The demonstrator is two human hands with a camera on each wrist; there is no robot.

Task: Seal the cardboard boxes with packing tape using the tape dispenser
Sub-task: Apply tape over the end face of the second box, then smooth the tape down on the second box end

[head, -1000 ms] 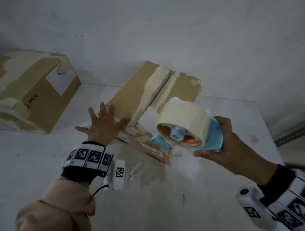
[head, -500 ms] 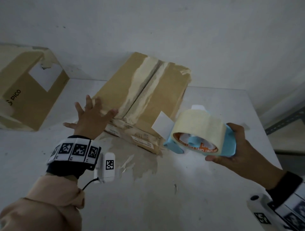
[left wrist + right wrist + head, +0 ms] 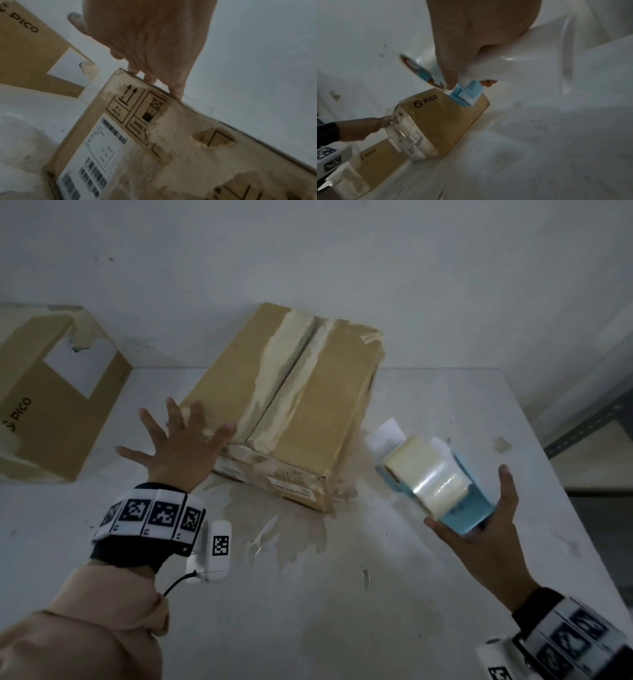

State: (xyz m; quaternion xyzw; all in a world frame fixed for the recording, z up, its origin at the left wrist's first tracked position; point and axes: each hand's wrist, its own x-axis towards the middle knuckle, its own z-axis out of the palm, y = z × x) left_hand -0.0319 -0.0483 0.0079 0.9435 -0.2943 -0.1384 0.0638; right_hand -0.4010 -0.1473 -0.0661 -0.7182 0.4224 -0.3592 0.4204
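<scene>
So, a brown cardboard box [image 3: 291, 405] is seen lying on the white worktop [image 3: 428, 594], pushed back toward the wall, with old pale tape strips run down its centre seam. The left hand [image 3: 181, 446] is spread flat with straight fingers, laid on the box's near-left corner; from the left wrist view the fingertips [image 3: 175, 90] are pressed right at the top edge, above a barcode label [image 3: 96, 155] and some shipping symbols. The blue tape dispenser [image 3: 442, 491] is held up just to the right of the box, apart from it, with a fat roll of pale tape [image 3: 424, 477] loaded on it. It's gripped by the right hand [image 3: 486, 542] from underneath, thumb on one side and fingers on the other; a loose flap of tape is seen sticking out at the front end. A second box [image 3: 51, 402], printed PICO and carrying a white label, is parked at the far left of the worktop, well apart from the first. Peeled tape residue is smeared across the worktop in front of the middle box.
</scene>
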